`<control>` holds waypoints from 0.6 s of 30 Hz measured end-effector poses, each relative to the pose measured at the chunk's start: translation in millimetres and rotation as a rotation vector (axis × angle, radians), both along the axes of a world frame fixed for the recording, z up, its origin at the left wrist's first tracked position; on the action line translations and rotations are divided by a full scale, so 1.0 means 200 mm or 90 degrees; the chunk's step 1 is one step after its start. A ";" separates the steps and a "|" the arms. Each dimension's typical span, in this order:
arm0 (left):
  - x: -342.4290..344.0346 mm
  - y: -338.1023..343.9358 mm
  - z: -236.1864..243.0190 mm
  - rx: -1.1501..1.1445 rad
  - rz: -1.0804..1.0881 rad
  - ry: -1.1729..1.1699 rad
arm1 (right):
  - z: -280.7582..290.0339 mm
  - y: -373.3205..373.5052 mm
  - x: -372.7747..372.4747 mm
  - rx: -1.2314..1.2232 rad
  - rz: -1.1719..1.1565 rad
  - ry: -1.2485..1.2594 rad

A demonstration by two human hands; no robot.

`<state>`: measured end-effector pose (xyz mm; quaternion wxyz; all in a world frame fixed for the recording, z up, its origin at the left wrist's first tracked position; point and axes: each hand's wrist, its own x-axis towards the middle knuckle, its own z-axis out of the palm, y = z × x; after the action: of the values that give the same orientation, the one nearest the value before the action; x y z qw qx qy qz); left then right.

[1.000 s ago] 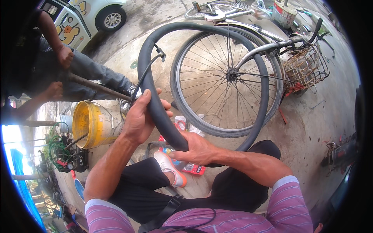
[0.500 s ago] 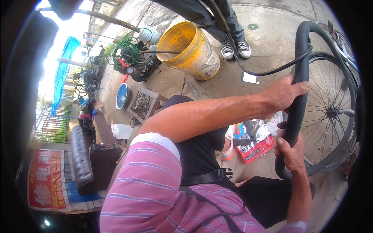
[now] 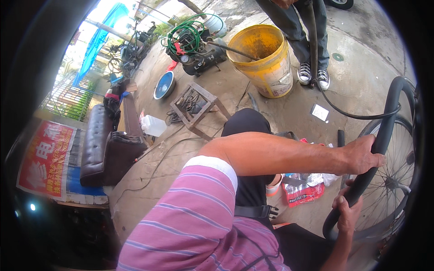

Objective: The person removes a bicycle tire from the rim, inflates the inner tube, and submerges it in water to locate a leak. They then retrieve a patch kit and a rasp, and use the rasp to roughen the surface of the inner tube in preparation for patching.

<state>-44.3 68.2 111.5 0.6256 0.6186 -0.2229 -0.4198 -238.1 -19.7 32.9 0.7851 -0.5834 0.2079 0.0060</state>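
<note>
A black, inflated bicycle inner tube (image 3: 383,128) curves along the right side, its upper bend running out towards the rim of the view. My left hand (image 3: 361,155) wraps around its middle, thumb on top. Lower down, my right hand (image 3: 347,215) grips the same tube near its bottom bend. A thin black hose (image 3: 346,115) loops around or joins the tube near the top; the exact joint is too small to tell. It leads back to an upright pump (image 3: 312,40) between another person's legs. Behind the tube is a spoked bicycle wheel (image 3: 388,180), partly covered.
Ahead stand a yellow bucket (image 3: 263,67) and an air compressor (image 3: 203,61) with a green hose. A wooden frame stool (image 3: 195,108), blue basin (image 3: 164,85) and white jug (image 3: 153,125) sit to the left. Red packaging (image 3: 302,193) lies by my foot. A brown padded seat (image 3: 97,144) stands far left.
The view has shifted, so the surroundings sit farther right. My hands still grip the tube, which now tilts more and appears lower. The other person's hand now shows above the pump.
</note>
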 end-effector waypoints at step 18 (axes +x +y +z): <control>0.13 -0.05 0.04 -0.115 0.036 0.269 | 0.05 0.03 -0.04 -0.186 0.031 0.077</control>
<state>-17.9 57.6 118.9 0.7228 0.4643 -0.1059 -0.5008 -246.0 -14.5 43.2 0.6776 -0.6948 0.2394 0.0300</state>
